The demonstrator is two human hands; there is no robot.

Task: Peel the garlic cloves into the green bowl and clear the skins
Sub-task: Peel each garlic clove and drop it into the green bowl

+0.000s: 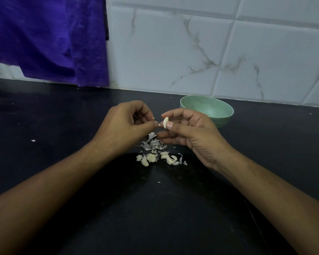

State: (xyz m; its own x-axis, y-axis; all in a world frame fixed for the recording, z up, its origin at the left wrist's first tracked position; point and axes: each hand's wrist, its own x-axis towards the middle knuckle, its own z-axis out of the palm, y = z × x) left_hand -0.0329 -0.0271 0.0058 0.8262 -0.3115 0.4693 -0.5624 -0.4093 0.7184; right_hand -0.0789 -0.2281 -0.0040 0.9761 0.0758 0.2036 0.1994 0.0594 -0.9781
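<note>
Your right hand point(190, 129) pinches a garlic clove point(165, 122), your left hand point(125, 126) curled beside it, grip unclear, green bowl point(208, 107) behind.

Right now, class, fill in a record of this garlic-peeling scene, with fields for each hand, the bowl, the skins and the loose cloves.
right hand: pinches garlic clove between thumb and forefinger
left hand: fingers curled, thumb tip at the clove; grip unclear
green bowl: behind right hand, no cloves visible inside
skins: loose heap on black counter, below the hands
loose cloves: cluster just nearer than the skins
</note>
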